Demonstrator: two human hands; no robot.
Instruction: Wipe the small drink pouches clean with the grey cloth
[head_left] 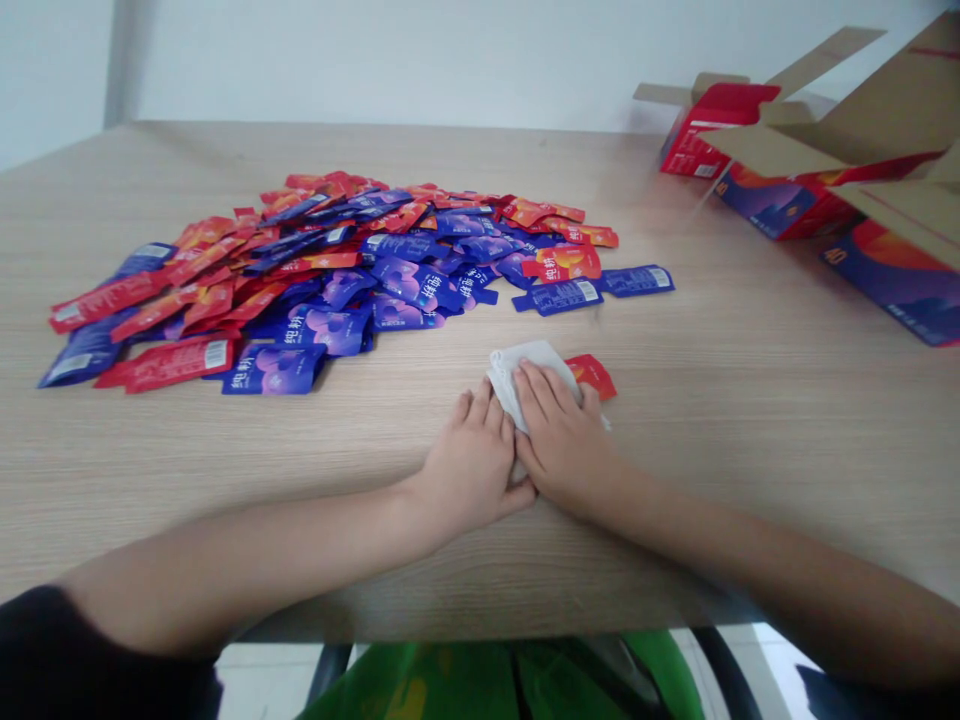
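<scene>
**Colleague:** How do the hands stand at this moment?

**Operator:** On my screen I see the left bare hand (472, 465) and the right bare hand (562, 440) lying close together, near the table edge at 6 o'clock. Both are released, with flat fingers, and I see no clenching.

**Colleague:** What do they touch?

**Operator:** The right hand presses on a soft folded white piece (525, 375), and the left fingertips are against its edge. I cannot tell if it is paper or cloth. It is not grasped, only held down on the table.

**Colleague:** And just past it?

**Operator:** At 1 o'clock from my hands, a small glossy red sachet (592, 375) lies touching the right fingertips.

**Colleague:** And further away?

**Operator:** At 11 o'clock, on the pale wood-grain table (750, 450), I see a wide heap of glossy red and blue sachets (337, 280). Furthest, at 2 o'clock, stand opened brown cardboard cartons with red and blue print (772, 205).
</scene>
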